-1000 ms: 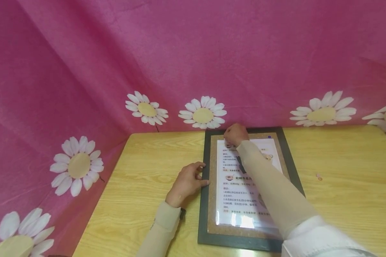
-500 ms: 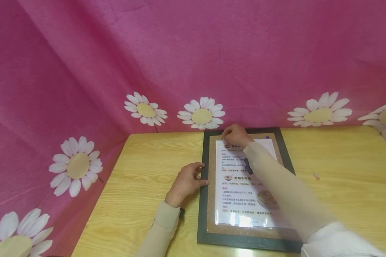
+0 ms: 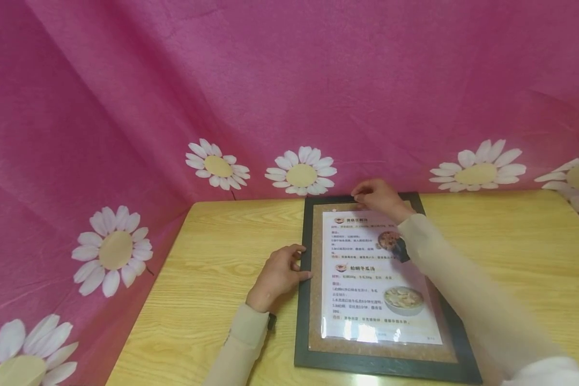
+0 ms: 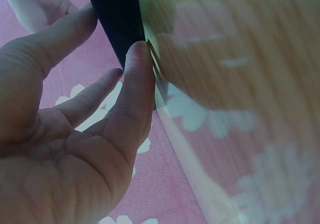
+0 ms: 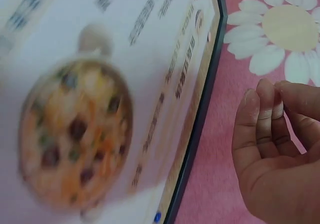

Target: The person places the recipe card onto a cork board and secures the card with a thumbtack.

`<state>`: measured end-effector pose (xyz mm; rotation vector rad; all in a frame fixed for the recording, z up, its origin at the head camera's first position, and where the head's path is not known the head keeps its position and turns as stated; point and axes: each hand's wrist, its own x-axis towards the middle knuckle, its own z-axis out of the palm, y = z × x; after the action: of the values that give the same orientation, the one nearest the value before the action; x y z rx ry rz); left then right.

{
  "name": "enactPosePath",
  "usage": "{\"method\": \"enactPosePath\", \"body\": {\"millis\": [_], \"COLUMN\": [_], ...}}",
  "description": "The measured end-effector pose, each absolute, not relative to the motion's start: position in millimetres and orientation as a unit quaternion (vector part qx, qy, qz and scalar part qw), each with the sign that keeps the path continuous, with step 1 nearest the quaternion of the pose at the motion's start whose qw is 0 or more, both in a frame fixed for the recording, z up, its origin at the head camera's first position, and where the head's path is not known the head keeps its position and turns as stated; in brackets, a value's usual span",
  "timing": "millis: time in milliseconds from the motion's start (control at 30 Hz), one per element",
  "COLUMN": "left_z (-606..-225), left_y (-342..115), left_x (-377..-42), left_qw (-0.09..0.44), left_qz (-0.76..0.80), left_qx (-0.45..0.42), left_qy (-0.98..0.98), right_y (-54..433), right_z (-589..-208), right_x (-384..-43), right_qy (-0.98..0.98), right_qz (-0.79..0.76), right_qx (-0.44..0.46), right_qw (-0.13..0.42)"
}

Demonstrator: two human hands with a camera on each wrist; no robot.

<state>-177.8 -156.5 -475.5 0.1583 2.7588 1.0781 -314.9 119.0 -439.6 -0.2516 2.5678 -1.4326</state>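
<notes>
A black-framed cork board (image 3: 315,343) lies on the table, with a clear-covered recipe sheet (image 3: 357,300) on it. A small pale pushpin (image 3: 334,210) sits at the sheet's top left corner. In the right wrist view a blue pushpin (image 5: 157,217) shows near the board's edge; my right hand and sleeve cover that corner in the head view. My left hand (image 3: 276,276) touches the frame's left side with thumb and fingertips. Over the board's top edge hovers my right hand (image 3: 378,199), fingers bent loosely and fingertips close together, nothing visible between them.
The yellow wooden table (image 3: 222,241) extends to both sides of the board. A pink cloth (image 3: 289,80) printed with daisies hangs along its back and left edges. My right forearm crosses the board's right side.
My right hand has left the board's top left corner and moved right and slightly up, uncovering the pale pushpin and more of the sheet. My left hand stays on the frame.
</notes>
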Motion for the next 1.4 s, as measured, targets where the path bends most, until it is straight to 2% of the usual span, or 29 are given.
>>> {"method": "enactPosePath", "body": {"millis": [300, 533, 1033, 1233, 1400], "left_z": [-476, -475, -476, -475, -475], "left_y": [-157, -156, -156, -155, -155], "left_x": [-178, -177, -177, -177, -177], "left_qw": [0.089, 0.086, 0.085, 0.09, 0.09], "left_qz": [0.361, 0.359, 0.357, 0.363, 0.361], "left_qx": [0.048, 0.049, 0.049, 0.044, 0.042], "left_qy": [0.927, 0.928, 0.929, 0.926, 0.927], "right_y": [151, 172, 219, 243, 266], "right_z": [-433, -436, -440, -445, -450], "right_x": [-297, -286, -261, -249, -241], "right_qy": [0.874, 0.889, 0.89, 0.889, 0.889], "right_qz": [-0.47, -0.441, -0.442, -0.442, -0.446], "right_qx": [-0.096, -0.111, -0.105, -0.116, -0.104], "right_qw": [0.08, 0.044, 0.035, -0.002, 0.012]}}
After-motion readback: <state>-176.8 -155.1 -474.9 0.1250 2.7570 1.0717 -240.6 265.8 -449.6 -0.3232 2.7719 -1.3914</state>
